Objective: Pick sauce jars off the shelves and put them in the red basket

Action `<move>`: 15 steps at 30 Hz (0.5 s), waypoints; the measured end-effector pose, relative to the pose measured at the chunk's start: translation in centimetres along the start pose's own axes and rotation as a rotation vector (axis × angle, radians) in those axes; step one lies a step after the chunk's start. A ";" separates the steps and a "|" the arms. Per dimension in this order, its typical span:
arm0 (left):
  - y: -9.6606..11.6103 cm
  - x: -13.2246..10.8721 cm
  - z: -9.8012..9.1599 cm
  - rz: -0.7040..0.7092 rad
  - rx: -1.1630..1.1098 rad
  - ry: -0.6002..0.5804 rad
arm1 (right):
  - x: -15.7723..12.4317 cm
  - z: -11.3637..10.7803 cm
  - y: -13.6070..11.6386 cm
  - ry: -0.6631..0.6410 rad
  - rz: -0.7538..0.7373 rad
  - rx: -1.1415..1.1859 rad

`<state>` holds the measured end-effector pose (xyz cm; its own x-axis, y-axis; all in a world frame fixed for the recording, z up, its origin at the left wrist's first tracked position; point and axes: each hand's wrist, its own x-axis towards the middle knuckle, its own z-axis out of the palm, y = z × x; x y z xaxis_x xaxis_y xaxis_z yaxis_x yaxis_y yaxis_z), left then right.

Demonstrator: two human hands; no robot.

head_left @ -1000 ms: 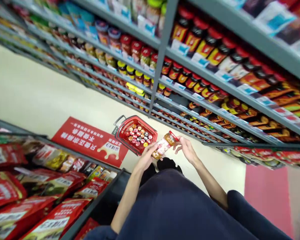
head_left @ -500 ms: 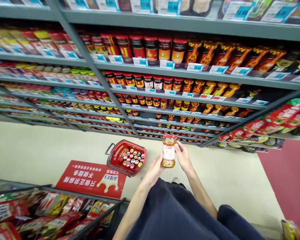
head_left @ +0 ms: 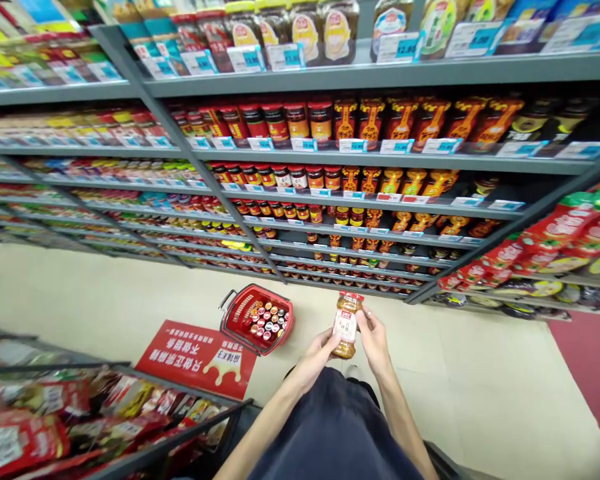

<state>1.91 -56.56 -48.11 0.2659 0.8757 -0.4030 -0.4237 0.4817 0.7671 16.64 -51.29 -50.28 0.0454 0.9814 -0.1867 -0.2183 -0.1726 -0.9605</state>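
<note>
A glass jar (head_left: 347,327) with a red lid, a pale label and brownish-yellow contents is held up in front of my body. My left hand (head_left: 321,353) grips its lower left side. Against its upper right side press the fingers of my right hand (head_left: 373,333). The jar tilts slightly, label facing me. On the floor to the left stands a red shopping basket (head_left: 237,320) with a dark handle, holding several lidded jars (head_left: 269,321) grouped at its right side.
Ahead, grey shelves (head_left: 330,159) carry rows of jars and price tags. Red packets (head_left: 563,230) hang or lie at the right. A red floor sign (head_left: 195,360) lies left of me, and a bin of bagged goods (head_left: 105,413) stands at lower left.
The view has tilted up, showing more of the upper shelf. The jar, still in both hands, appears slightly lower and further right, and leans a little more.
</note>
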 end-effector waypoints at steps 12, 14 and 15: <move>3.4 -0.6 -5.9 -0.054 0.158 -0.218 | -3.8 6.0 0.9 0.323 -0.137 0.036; 3.2 -0.7 -6.9 -0.086 0.112 -0.257 | -4.7 6.7 1.0 0.366 -0.147 -0.004; 3.0 -0.6 -7.5 -0.104 0.093 -0.283 | -5.1 7.0 1.1 0.386 -0.146 -0.026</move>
<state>-5.99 -55.40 -49.26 0.5396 0.7715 -0.3370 -0.3037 0.5517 0.7768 9.38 -55.88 -48.93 0.4370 0.8930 -0.1075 -0.1585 -0.0412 -0.9865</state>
